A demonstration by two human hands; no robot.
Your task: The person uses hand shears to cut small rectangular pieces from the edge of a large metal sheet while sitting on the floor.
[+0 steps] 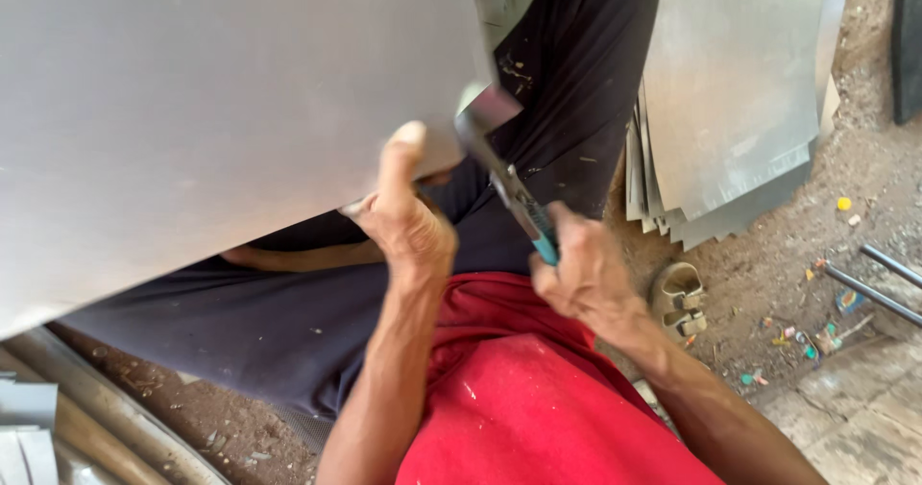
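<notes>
A large grey metal sheet [211, 110] fills the upper left of the head view and rests over my lap. My left hand [408, 216] grips its lower right edge, thumb up on the face of the sheet. My right hand [581, 269] is closed on the teal handles of metal snips [504, 173]. The snips' blades meet the sheet's right corner, where a small cut flap sticks up. My red shirt and dark trousers show below the sheet.
A stack of cut grey metal sheets [730, 91] leans at the upper right. A tan sandal [679, 298] lies on the dirt floor beside small coloured scraps. Metal rods [879, 288] lie at the right, pipes [106, 408] at the lower left.
</notes>
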